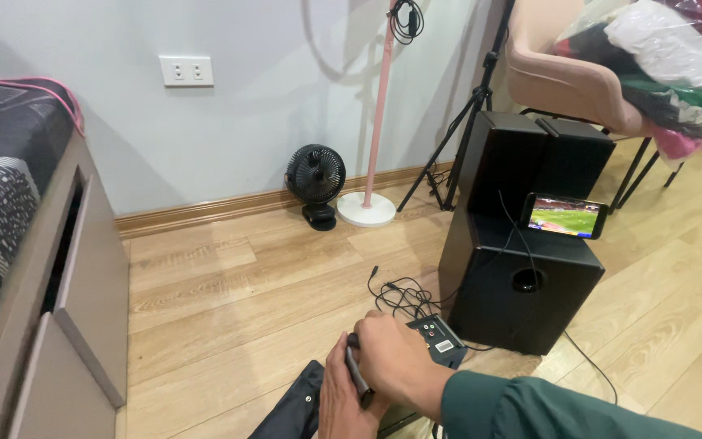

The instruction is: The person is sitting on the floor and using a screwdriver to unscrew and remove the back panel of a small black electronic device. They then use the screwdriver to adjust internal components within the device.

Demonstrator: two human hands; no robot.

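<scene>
Two hands clamped on slim dark grey rod-shaped tool point(358, 375): right hand point(396, 360) over top, left hand point(341, 402) beneath, above wooden floor point(229, 301). Small black control box point(439, 339) just beside. Large black subwoofer cabinet point(522, 284) near, phone point(565, 215) atop.

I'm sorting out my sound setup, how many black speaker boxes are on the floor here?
3: the large subwoofer with a round port, nearest the hands, and two smaller speakers side by side behind it, under the pink chair. More may be hidden behind them.
</scene>
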